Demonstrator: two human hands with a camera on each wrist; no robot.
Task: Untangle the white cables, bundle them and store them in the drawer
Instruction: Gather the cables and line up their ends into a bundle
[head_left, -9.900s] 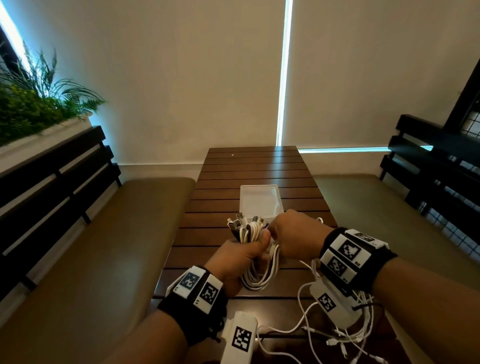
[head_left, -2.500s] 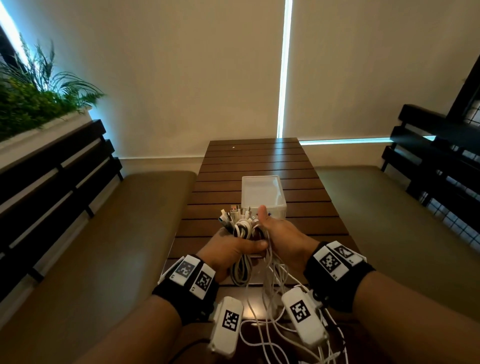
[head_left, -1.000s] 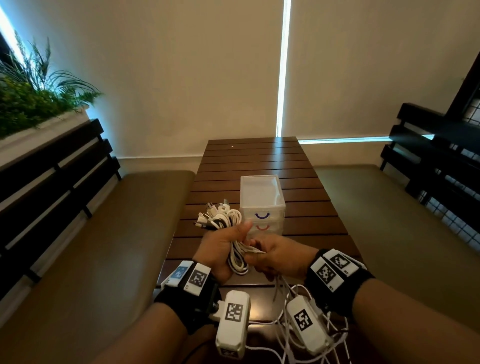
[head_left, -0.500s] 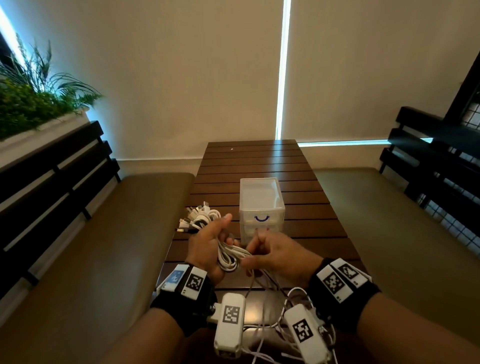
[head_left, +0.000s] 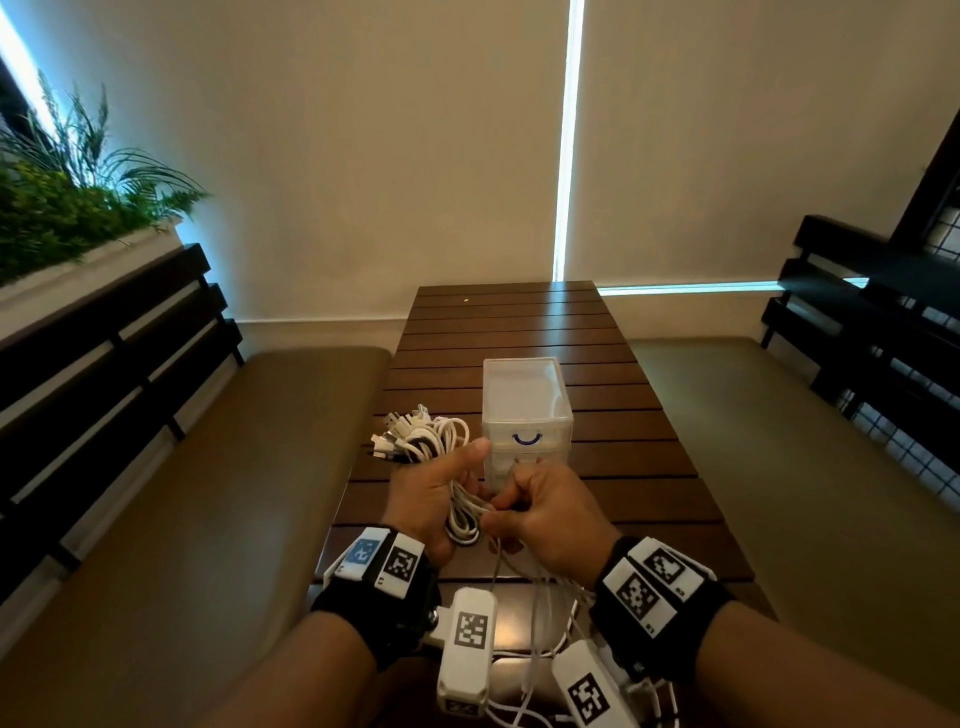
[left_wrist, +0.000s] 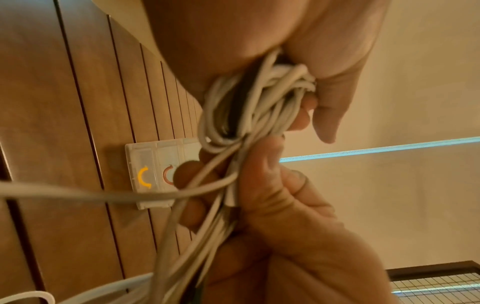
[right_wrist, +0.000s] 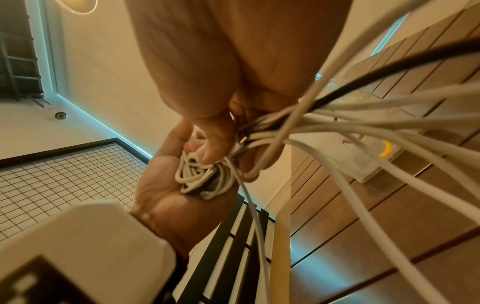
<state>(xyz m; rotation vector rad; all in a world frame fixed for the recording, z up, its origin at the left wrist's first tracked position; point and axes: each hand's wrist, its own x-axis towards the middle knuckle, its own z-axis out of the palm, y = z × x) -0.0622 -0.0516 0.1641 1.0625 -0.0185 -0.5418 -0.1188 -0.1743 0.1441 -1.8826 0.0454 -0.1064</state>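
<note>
My left hand (head_left: 428, 499) grips a folded bundle of white cables (head_left: 426, 441), with the plug ends fanned out above the fist and loops (head_left: 465, 525) hanging below the thumb. My right hand (head_left: 540, 512) pinches the loose cable tails (left_wrist: 207, 179) right beside those loops; they trail down toward my lap. The left wrist view shows the bundle (left_wrist: 249, 107) clamped in the palm. The right wrist view shows the tails (right_wrist: 337, 123) spreading from the pinch. A small clear drawer unit (head_left: 524, 410) stands just beyond both hands, its drawers closed.
The slatted wooden table (head_left: 519, 327) runs away from me, with padded benches (head_left: 234, 493) on both sides. A planter with green plants (head_left: 62, 208) sits on the left ledge. Dark railings (head_left: 872, 322) stand at the right.
The bundle's plug ends have swung from upright to the left. My right hand moved from beside the bundle's top down to its lower loops, holding the loose tails close.
</note>
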